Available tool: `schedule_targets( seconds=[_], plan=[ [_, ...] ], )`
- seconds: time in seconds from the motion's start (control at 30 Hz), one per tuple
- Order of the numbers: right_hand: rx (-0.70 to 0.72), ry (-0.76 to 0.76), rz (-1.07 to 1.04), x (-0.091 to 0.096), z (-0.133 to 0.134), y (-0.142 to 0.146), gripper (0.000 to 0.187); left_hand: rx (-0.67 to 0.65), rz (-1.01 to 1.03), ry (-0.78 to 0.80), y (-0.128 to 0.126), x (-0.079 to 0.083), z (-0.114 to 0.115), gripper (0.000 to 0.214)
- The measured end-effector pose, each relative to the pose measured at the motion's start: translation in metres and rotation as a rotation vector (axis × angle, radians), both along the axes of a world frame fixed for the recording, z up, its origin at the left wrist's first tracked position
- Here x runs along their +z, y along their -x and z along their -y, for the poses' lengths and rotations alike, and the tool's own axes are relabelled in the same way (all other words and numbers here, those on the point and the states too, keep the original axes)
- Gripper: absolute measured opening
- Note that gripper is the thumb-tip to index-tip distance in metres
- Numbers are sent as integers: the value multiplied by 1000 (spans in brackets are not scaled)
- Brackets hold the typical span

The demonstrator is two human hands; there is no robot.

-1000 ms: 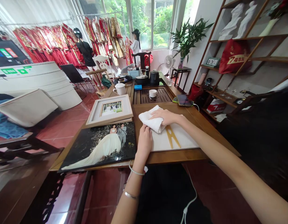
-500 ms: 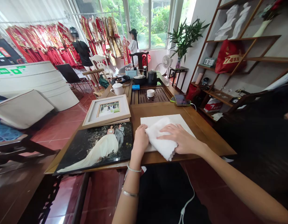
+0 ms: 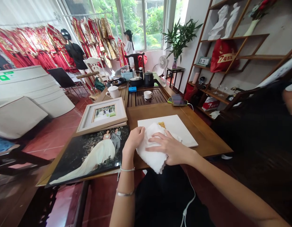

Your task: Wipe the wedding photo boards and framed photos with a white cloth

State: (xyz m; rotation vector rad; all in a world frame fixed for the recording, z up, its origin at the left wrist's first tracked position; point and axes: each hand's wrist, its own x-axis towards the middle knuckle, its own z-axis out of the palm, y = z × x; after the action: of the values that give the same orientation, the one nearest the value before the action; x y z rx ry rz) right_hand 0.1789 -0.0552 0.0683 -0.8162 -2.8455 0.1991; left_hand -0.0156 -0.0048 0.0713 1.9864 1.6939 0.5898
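The white cloth (image 3: 151, 154) has slid nearer and leftward since half a second ago, baring more of the white panel (image 3: 176, 129). Its lower corner now hangs over the worktop (image 3: 207, 138) edge. The right hand (image 3: 170, 148) lies spread, palm down, on the cloth. The left hand (image 3: 134, 138) curls at the cloth's left edge — pinching cloth or panel, I cannot tell. Just left lies a wedding print (image 3: 89, 154), a framed photo (image 3: 102, 115) behind it.

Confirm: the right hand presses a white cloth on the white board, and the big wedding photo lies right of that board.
Not quite. The head view shows the big wedding photo left of the white board, not right. The right hand does press the white cloth on it.
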Motion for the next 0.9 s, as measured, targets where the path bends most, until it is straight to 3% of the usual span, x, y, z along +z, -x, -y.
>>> schedule_targets(
  seconds=[0.17,0.3,0.4,0.53,0.67,0.9],
  plan=[
    [-2,52,-46,-2,17,-27,66,-58,5,-166,-1,-28,2,31],
    [-107,-12,-158,-10,32,-56,51,-32,53,-387,-6,-60,7,26],
    [-212,-84,-227,-19,31,-73,47,11,73,-434,-10,-73,11,28],
    [-429,-143,-224,-29,10,-92,55,18,105,-453,-12,-73,13,28],
    [-606,-134,-155,-29,-28,-101,59,6,126,-452,-12,-68,15,28],
    [-591,-93,-95,-22,-77,-88,53,16,108,-451,-11,-70,15,30]
  ],
)
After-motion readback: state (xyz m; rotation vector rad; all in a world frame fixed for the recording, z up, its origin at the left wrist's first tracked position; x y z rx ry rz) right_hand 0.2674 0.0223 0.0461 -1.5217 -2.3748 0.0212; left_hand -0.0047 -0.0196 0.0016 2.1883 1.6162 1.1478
